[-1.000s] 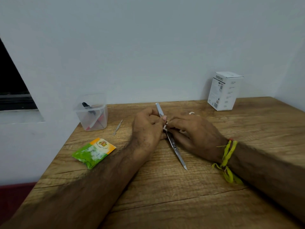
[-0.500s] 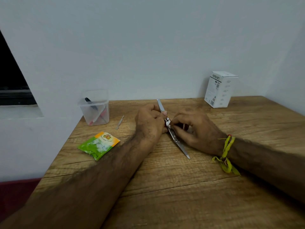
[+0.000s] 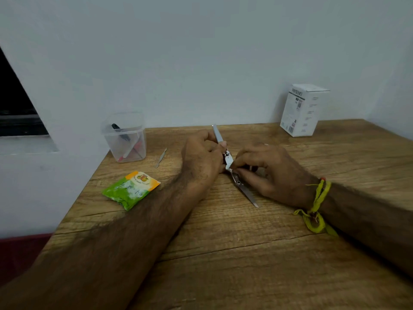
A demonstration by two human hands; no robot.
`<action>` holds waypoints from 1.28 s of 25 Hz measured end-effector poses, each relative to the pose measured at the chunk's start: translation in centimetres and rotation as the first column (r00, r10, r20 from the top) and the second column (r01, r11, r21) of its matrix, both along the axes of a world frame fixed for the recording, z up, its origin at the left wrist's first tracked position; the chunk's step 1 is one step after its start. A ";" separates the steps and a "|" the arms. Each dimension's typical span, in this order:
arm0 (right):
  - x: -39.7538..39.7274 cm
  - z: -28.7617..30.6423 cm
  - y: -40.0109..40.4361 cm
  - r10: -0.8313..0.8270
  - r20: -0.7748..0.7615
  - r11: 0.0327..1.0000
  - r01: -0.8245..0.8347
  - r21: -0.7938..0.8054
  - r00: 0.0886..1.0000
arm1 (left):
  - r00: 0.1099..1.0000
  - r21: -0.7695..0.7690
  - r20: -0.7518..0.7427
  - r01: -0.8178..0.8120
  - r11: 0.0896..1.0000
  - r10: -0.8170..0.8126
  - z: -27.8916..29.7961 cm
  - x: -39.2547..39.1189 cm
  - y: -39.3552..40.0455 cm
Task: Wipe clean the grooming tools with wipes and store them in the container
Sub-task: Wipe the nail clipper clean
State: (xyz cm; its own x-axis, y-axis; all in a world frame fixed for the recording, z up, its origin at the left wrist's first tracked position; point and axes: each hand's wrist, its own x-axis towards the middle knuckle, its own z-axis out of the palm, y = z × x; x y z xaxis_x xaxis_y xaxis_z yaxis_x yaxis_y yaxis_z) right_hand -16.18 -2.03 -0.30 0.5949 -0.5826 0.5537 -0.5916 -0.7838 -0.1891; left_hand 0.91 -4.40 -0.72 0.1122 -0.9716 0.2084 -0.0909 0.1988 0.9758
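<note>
A long metal nail clipper with its blade folded out [image 3: 244, 191] lies across the middle of the wooden table [image 3: 223, 253]. My left hand [image 3: 201, 157] grips its upper lever end. My right hand [image 3: 270, 168] pinches a small white wipe [image 3: 229, 166] against the tool's middle. A clear plastic container [image 3: 125, 139] at the back left holds several tools, one black and one red. A thin metal tool [image 3: 161, 157] lies on the table beside the container. A green and orange wipe sachet [image 3: 130, 189] rests at the left.
A white cardboard box [image 3: 301, 110] stands at the back right by the wall. The table's left edge runs close to the sachet and container. A yellow thread band [image 3: 317, 209] is on my right wrist.
My right hand has slid the wipe a little down along the tool toward its pivot. My head has shifted slightly, so the whole scene sits differently in the frame. The left hand keeps its grip.
</note>
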 end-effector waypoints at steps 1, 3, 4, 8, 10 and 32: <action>-0.2 0.0 0.0 0.022 0.017 0.999 -0.022 0.033 1.000 | 1.000 0.007 -0.011 0.007 1.000 -0.007 0.0 -0.1 0.1; -0.4 0.1 -0.2 0.048 0.040 0.996 -0.050 0.071 0.998 | 0.998 0.028 -0.057 0.022 0.999 -0.020 0.1 -0.1 0.2; -0.4 0.1 -0.3 0.054 0.038 0.996 -0.056 0.073 0.998 | 0.998 0.029 -0.064 0.024 0.999 -0.022 0.2 0.0 0.1; -1.0 0.3 -0.2 0.111 0.040 0.988 -0.114 0.104 0.993 | 1.000 0.034 -0.024 0.018 0.999 -0.017 0.1 -0.2 0.3; -1.1 0.4 -0.1 0.125 0.039 0.986 -0.128 0.104 0.991 | 1.000 0.038 -0.027 0.014 0.999 -0.013 0.1 -0.1 0.2; -1.2 0.1 0.9 0.063 0.108 0.993 -0.074 0.096 0.992 | 0.992 0.053 0.102 0.074 0.996 -0.079 -0.7 0.9 -0.1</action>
